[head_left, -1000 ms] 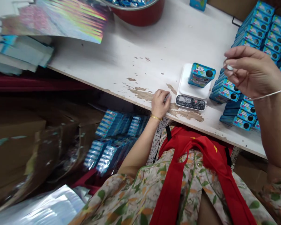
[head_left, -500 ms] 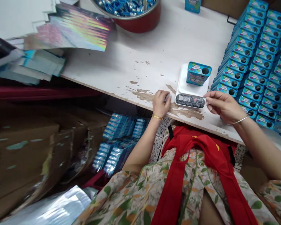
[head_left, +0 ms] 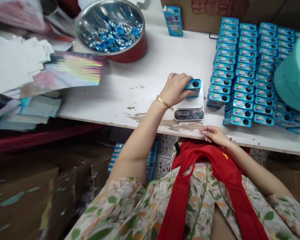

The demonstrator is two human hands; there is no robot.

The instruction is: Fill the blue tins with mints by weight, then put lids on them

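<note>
"caramelo macizo" reads on the one upright carton (head_left: 173, 22) at your table's (head_left: 155, 63) back, while the digits on your one white scale (head_left: 187, 104) are too blurred to trust. your left arm reaches forward, its hand (head_left: 175, 89) clasping one blue box (head_left: 196, 88) between thumb and fingers at the scale's plate; your right hand (head_left: 213, 134) lies by the front edge, fingers curled, pinching what i cannot tell, with at least four rows of matching boxes (head_left: 243, 88) beyond.

"CARAMELO MACIZO" marks the rear blue box (head_left: 174, 28); the scale display (head_left: 183, 113) is blurred.
</note>
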